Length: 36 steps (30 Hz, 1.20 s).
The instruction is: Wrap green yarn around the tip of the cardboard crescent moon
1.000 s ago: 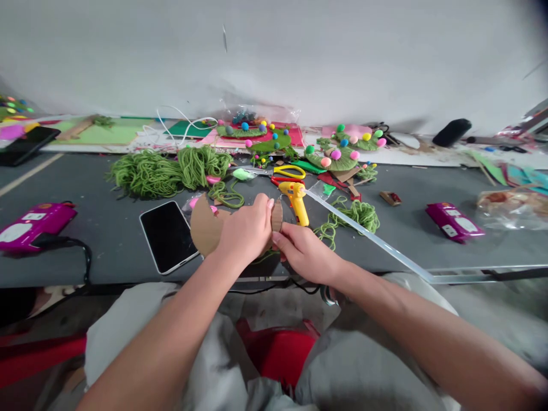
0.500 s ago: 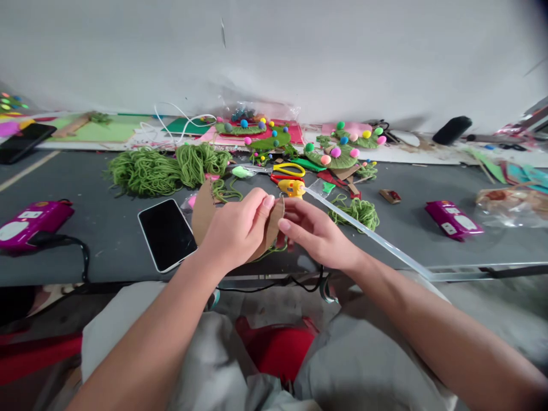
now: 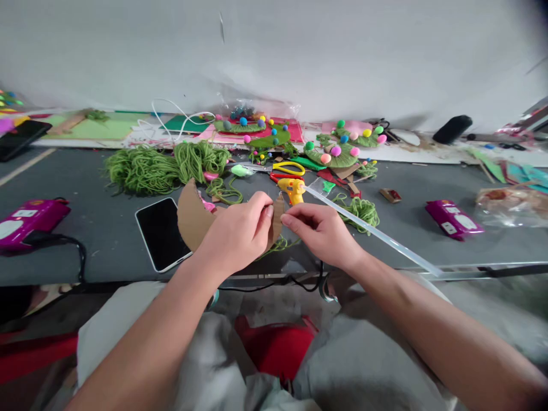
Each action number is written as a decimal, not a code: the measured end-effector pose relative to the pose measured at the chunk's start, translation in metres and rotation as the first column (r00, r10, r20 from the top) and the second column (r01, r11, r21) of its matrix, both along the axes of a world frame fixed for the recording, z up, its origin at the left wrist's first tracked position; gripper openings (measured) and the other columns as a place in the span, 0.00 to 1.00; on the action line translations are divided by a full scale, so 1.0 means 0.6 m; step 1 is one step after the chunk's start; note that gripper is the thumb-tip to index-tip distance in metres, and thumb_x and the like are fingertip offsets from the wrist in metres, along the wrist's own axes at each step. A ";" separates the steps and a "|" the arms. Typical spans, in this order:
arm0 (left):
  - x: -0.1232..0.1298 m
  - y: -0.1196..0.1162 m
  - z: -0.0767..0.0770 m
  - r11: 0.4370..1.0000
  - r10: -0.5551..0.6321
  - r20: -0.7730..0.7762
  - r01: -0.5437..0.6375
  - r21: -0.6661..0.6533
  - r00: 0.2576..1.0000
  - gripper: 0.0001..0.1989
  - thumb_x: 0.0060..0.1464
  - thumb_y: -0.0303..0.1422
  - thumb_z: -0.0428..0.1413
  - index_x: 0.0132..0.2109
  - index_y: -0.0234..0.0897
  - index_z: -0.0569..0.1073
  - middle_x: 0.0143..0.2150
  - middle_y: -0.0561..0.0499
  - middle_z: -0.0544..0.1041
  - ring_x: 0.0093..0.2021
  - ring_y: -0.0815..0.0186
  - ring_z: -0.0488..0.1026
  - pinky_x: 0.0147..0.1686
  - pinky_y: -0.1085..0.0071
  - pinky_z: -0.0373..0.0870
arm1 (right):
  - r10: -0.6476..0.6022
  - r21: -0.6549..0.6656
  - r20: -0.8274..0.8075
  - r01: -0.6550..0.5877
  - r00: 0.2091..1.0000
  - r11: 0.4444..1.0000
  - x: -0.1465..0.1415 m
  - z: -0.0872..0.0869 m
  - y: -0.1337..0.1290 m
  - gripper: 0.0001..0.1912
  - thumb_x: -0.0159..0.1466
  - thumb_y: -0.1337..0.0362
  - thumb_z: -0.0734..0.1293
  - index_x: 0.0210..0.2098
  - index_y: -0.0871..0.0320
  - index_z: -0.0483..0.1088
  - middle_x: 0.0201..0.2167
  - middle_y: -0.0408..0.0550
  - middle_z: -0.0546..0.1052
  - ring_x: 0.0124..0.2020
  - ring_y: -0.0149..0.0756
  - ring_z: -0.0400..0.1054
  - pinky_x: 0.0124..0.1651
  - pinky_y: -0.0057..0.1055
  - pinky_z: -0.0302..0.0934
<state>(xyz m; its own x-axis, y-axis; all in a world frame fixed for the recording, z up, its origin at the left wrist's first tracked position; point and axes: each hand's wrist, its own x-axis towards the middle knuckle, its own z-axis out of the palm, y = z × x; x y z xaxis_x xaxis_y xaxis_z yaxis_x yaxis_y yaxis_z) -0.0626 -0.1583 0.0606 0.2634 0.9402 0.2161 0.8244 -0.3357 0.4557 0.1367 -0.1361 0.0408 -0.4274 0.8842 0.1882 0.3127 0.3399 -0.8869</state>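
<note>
A crescent-shaped piece of brown cardboard [image 3: 191, 216] is gripped in my left hand [image 3: 240, 231], whose thumb and fingers close on it near its right tip. My right hand [image 3: 319, 233] is beside that tip, thumb and forefinger pinched together; what lies between them is too small to make out. Green yarn [image 3: 280, 245] trails below the cardboard between my hands. Just beyond them lies a yellow glue gun [image 3: 292, 189] with a long clear glue stick [image 3: 372, 228] reaching to the right.
A phone [image 3: 162, 234] lies left of the cardboard, with green yarn bundles [image 3: 143, 170] behind it. Scissors [image 3: 289, 168] are beyond the glue gun. Purple power sockets [image 3: 454, 219] sit at the right, and decorated green leaf shapes [image 3: 338, 157] at the back.
The cardboard has turned, showing more of its left part. My right hand's fingers have closed into a pinch by the right tip. The glue stick's far end has shifted slightly.
</note>
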 end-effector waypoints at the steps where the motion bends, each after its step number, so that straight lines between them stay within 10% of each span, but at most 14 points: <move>1: -0.002 0.001 -0.001 1.000 -0.003 -0.011 0.003 -0.004 1.000 0.10 0.70 0.36 0.44 0.47 0.39 0.69 0.34 0.48 0.79 0.34 0.58 0.77 0.32 0.66 0.58 | -0.014 0.022 0.027 0.014 1.000 1.000 0.000 -0.003 0.000 0.16 0.70 0.53 0.67 0.33 0.59 0.74 0.25 0.41 0.67 0.26 0.28 0.55 0.29 0.28 0.52; 11: -0.017 0.013 -0.003 0.993 0.066 -0.257 -0.089 -0.080 0.964 0.10 0.64 0.31 0.48 0.35 0.40 0.71 0.32 0.45 0.79 0.33 0.56 0.76 0.29 0.65 0.53 | 0.069 0.290 0.361 -0.182 0.930 0.939 0.001 -0.015 0.000 0.10 0.72 0.65 0.64 0.42 0.59 0.77 0.36 0.48 0.76 0.35 0.33 0.68 0.40 0.30 0.60; 17: -0.024 0.010 -0.005 0.962 -0.157 -0.154 0.116 -0.247 0.975 0.12 0.63 0.33 0.49 0.36 0.41 0.77 0.32 0.48 0.80 0.32 0.59 0.75 0.31 0.66 0.58 | 0.112 0.395 0.301 -0.231 0.947 0.889 0.005 -0.014 0.006 0.09 0.72 0.67 0.64 0.43 0.59 0.78 0.40 0.50 0.71 0.39 0.35 0.68 0.43 0.32 0.63; 23: -0.036 0.003 0.015 0.886 -0.316 0.156 0.350 -0.303 0.936 0.12 0.64 0.36 0.55 0.32 0.38 0.76 0.27 0.54 0.75 0.26 0.69 0.67 0.28 0.70 0.58 | 0.197 -0.064 -0.040 -0.199 0.980 0.978 0.009 0.004 0.012 0.09 0.65 0.59 0.74 0.36 0.60 0.78 0.31 0.44 0.72 0.30 0.29 0.62 0.34 0.29 0.58; 27: -0.029 -0.010 0.036 0.813 -0.400 0.443 0.534 -0.233 0.802 0.07 0.61 0.32 0.59 0.35 0.37 0.78 0.29 0.55 0.78 0.28 0.72 0.70 0.29 0.75 0.64 | 0.301 -0.442 -0.315 -0.420 0.900 0.793 0.013 0.011 0.015 0.18 0.61 0.51 0.76 0.34 0.61 0.75 0.28 0.42 0.72 0.28 0.28 0.61 0.32 0.28 0.54; 30: -0.026 -0.013 0.040 0.843 -0.352 0.532 0.508 -0.178 0.770 0.06 0.61 0.32 0.60 0.35 0.36 0.79 0.30 0.55 0.79 0.27 0.72 0.70 0.27 0.76 0.62 | 0.227 -0.481 -0.384 -0.403 0.895 0.779 0.004 0.002 0.012 0.20 0.59 0.49 0.77 0.34 0.60 0.73 0.26 0.40 0.68 0.26 0.26 0.56 0.30 0.27 0.50; 36: -0.036 0.003 0.027 0.978 -0.106 0.432 0.173 -0.119 0.896 0.10 0.61 0.38 0.62 0.35 0.37 0.80 0.29 0.53 0.80 0.27 0.69 0.71 0.26 0.73 0.62 | 0.141 -0.324 -0.194 -0.199 0.971 0.925 -0.011 -0.011 0.009 0.20 0.65 0.48 0.71 0.32 0.60 0.70 0.23 0.36 0.60 0.24 0.26 0.50 0.27 0.28 0.45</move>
<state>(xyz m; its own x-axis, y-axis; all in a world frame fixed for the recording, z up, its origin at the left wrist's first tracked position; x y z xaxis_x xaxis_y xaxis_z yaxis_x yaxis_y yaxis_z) -0.0842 -0.1563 0.0767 0.3097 0.9306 0.1952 0.4941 -0.3330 0.8031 0.1302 -0.1305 0.0343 -0.5660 0.8239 -0.0293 0.1168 0.0450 -0.9921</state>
